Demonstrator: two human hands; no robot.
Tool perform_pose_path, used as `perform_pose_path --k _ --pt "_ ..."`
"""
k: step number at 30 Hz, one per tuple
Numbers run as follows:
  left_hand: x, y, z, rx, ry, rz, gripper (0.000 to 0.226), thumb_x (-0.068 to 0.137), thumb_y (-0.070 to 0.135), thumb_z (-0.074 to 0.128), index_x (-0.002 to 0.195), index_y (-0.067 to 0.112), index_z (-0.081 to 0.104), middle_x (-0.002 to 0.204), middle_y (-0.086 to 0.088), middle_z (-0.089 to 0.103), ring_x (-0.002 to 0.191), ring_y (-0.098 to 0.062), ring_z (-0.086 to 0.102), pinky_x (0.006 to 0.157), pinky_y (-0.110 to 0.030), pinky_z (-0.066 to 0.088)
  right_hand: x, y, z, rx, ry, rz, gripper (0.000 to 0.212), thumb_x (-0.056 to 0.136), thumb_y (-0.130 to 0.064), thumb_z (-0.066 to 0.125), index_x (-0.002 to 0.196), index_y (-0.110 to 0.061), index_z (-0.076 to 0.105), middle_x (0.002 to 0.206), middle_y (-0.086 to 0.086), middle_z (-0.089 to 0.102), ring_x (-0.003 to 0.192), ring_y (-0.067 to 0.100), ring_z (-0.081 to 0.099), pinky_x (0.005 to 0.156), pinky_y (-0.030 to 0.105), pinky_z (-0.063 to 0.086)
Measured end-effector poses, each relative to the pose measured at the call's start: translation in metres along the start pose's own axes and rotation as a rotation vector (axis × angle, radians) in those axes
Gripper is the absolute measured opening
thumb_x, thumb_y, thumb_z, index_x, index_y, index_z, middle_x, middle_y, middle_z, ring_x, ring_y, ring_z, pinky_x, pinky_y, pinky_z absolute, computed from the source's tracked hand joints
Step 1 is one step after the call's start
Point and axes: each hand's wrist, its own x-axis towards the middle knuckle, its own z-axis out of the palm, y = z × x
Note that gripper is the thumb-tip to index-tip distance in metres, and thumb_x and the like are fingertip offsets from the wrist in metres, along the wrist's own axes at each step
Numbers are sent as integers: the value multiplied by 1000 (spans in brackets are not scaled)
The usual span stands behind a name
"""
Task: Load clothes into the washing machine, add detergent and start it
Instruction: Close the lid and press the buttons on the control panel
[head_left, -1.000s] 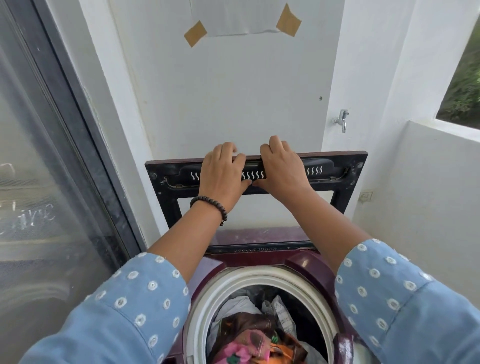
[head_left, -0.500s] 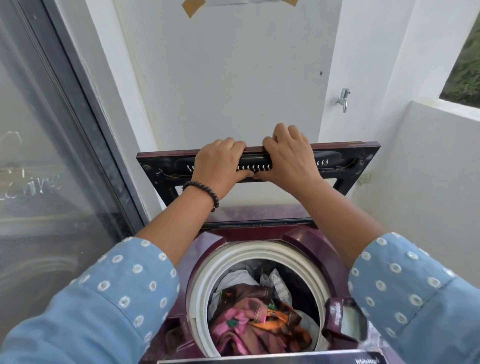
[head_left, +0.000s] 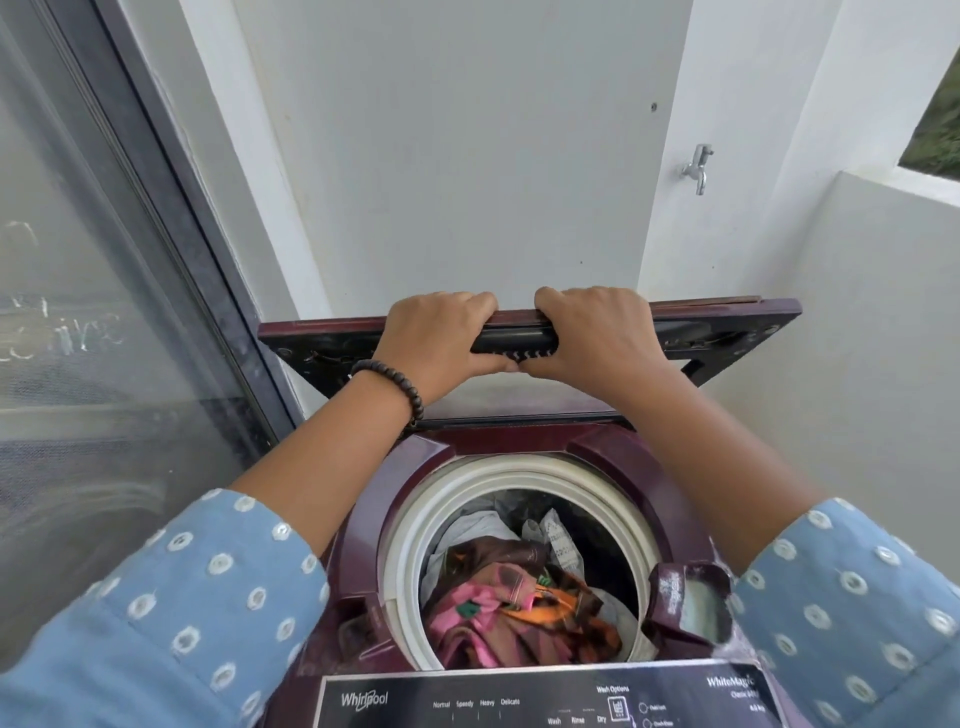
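Observation:
A maroon top-loading washing machine (head_left: 363, 525) stands below me with its lid (head_left: 727, 338) raised and tilted towards me. My left hand (head_left: 441, 343) and my right hand (head_left: 597, 338) both grip the lid's front edge, side by side at its middle, fingers curled over the top. A beaded bracelet sits on my left wrist. Inside the white-rimmed drum (head_left: 410, 545) lie crumpled clothes (head_left: 509, 603) in pink, orange, brown and white. The black control panel (head_left: 545, 701) runs along the bottom edge. An open detergent compartment (head_left: 696, 603) sits at the drum's right.
A sliding glass door with a dark frame (head_left: 171, 218) stands close on the left. White walls rise behind the machine, with a metal tap (head_left: 696, 166) on the right wall. A low white parapet (head_left: 883, 312) closes the right side.
Both hands have brought the lid lower and towards me, tilting it further over the drum. The view has dropped, so the control panel now shows.

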Motion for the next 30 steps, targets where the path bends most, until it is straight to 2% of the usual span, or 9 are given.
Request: perform_pose_path --k 5,11,16,19,22,25,30 --pt "-24 11 -1 30 -66 41 50 84 69 53 100 22 53 80 9 56 66 -13 52 51 -26 28 -22 -9 -9 13 -114 -32 44 83 -64 57 80 -22 45 64 -6 47 61 21 48 52 28 28" --pt "-51 27 -1 -1 -139 35 49 83 70 52 99 24 54 89 9 65 74 -15 60 58 -27 37 -48 -21 -12 34 -200 -34 44 82 -65 57 77 -23 44 68 -5 50 63 22 49 54 29 30" --pt "-75 37 5 -7 -137 37 50 84 70 52 104 25 55 95 9 66 85 -14 64 61 -27 37 -68 -30 -11 54 -273 -27 37 82 -57 61 79 -24 44 68 -6 49 68 23 54 57 29 35" --pt "-87 44 8 -29 -105 55 47 84 68 54 104 26 54 94 10 65 86 -12 64 61 -26 37 -80 -35 -12 63 -295 -30 31 85 -52 59 82 -25 44 76 -4 58 73 22 60 58 29 36" --pt "-101 50 14 -31 -65 65 45 79 67 64 93 25 56 80 11 63 71 -11 64 53 -26 36 -93 -39 -10 70 -313 -28 29 87 -49 58 83 -24 43 76 -3 59 68 23 56 56 29 36" --pt "-113 55 23 -16 -19 76 50 57 64 82 75 25 57 58 12 57 47 -9 55 39 -23 30 -107 -44 -4 93 -334 -30 30 88 -47 57 84 -22 42 79 -3 60 66 22 53 55 29 33" --pt "-136 69 35 -100 21 37 51 45 51 92 76 26 60 61 12 59 50 -9 57 42 -24 41 -127 -51 -1 162 -352 -30 21 87 -39 58 94 -20 52 89 -2 63 79 24 61 60 32 33"
